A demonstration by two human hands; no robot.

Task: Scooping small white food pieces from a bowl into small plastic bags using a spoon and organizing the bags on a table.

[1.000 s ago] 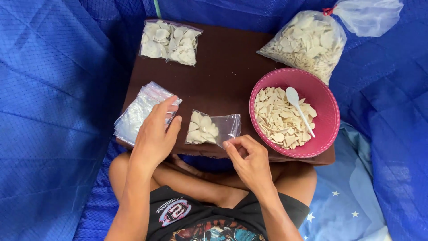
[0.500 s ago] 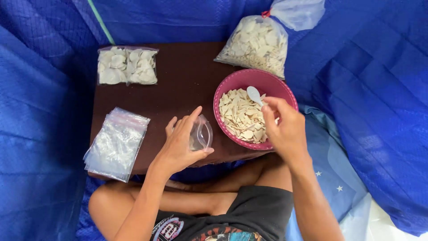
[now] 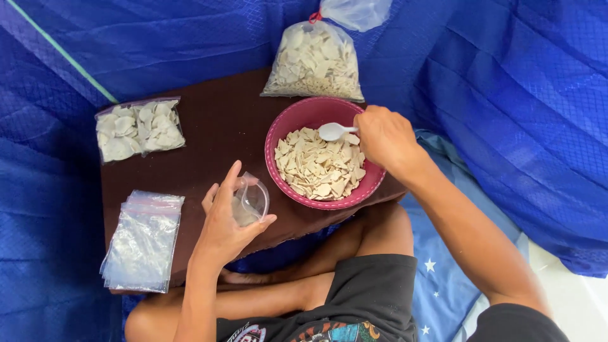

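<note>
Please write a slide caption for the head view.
Left hand holds an open bag; right hand holds a spoon over a bowl of chips.

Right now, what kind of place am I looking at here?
Probably a makeshift home packing spot on the floor, not a factory. A person sits cross-legged at a low brown table, blue sheeting all around. On the table stand a pink bowl of pale chips, a stack of empty zip bags and a filled bag.

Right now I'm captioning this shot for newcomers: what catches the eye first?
The pink bowl of pale chips at the right of the brown table, with the right hand holding a white spoon over it. Beside it, the left hand holds a small clear bag open.
</note>
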